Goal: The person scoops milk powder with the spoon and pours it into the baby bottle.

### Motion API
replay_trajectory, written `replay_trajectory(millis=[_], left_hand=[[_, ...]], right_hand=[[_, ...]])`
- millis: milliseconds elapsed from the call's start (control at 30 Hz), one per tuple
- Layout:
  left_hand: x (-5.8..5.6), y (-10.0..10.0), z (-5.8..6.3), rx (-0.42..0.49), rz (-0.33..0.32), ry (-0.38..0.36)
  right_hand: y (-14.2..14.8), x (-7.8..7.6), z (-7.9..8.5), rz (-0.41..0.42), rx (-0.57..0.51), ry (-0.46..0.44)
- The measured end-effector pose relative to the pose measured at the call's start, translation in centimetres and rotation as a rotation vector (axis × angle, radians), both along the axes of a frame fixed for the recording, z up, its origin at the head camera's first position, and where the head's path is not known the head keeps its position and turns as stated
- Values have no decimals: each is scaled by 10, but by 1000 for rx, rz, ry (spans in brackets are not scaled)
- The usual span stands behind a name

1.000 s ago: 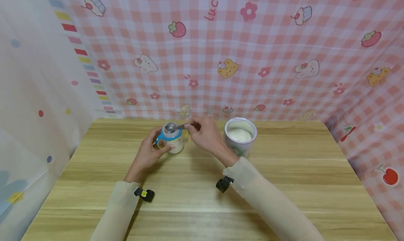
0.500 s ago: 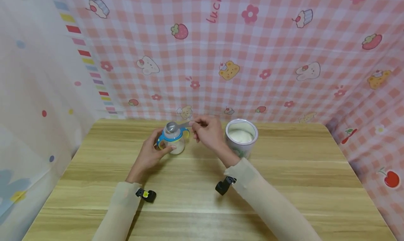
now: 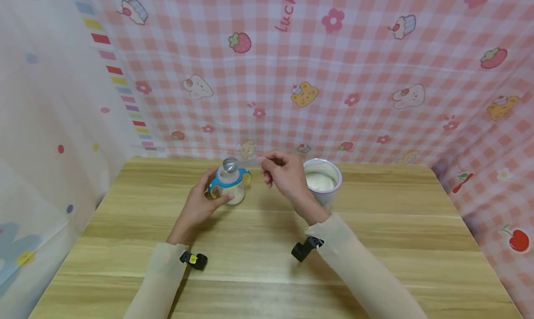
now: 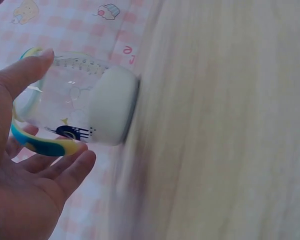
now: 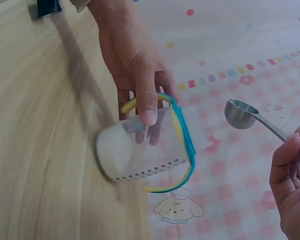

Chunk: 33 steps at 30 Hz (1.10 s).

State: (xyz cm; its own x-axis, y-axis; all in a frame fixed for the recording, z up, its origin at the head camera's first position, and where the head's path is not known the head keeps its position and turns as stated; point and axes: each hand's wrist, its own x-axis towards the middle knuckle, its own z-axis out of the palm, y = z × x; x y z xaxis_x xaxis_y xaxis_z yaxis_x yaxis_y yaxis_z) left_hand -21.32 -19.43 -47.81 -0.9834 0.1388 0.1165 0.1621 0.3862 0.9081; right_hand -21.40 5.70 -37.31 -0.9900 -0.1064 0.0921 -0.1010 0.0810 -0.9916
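Observation:
A clear baby bottle (image 3: 238,192) with a blue and yellow two-handled collar stands upright on the table at centre left. White contents fill its lower part, as the right wrist view shows. My left hand (image 3: 197,207) grips it from the left, thumb on the near side and fingers around the handle and far side. My right hand (image 3: 288,176) pinches the end of the handle of a metal measuring spoon (image 5: 241,116). The spoon's bowl is just above the bottle's open mouth; it looks empty in the right wrist view.
A white canister (image 3: 327,198) of white powder (image 3: 320,181) stands open to the right, partly hidden behind my right wrist. The wooden table (image 3: 250,282) meets a pink checked cloth (image 3: 267,68) at its back edge. A camera is strapped to each wrist.
My right hand has moved up and to the right, lifting the measuring spoon from the bottle's mouth to a little above it. My left hand keeps its grip on the bottle.

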Motion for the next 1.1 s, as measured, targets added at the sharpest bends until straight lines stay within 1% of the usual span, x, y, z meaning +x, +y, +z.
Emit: replay_trajectory(millis=[167, 267, 400, 500, 600, 700, 767, 900, 1000, 1100], left_hand=[[2, -3, 4, 15, 23, 17], [3, -4, 11, 22, 26, 46], [6, -4, 22, 35, 24, 105], [9, -3, 29, 26, 27, 142], [11, -1, 34, 15, 33, 177], [11, 2, 39, 20, 32, 224], [11, 6, 42, 39, 27, 251], [12, 15, 49, 70, 8, 276], [14, 20, 53, 52, 0, 282], [17, 21, 55, 20, -3, 295]], right_hand=[[7, 3, 3, 9, -28, 64], [12, 6, 5, -4, -34, 68], [19, 10, 9, -18, -26, 55], [25, 12, 13, -23, -28, 54], [32, 15, 16, -27, -42, 72], [41, 16, 19, -36, -53, 94], [47, 16, 20, -40, -64, 115], [58, 17, 20, -47, -114, 144], [64, 18, 19, -49, -156, 146], [69, 18, 17, -52, -170, 149]])
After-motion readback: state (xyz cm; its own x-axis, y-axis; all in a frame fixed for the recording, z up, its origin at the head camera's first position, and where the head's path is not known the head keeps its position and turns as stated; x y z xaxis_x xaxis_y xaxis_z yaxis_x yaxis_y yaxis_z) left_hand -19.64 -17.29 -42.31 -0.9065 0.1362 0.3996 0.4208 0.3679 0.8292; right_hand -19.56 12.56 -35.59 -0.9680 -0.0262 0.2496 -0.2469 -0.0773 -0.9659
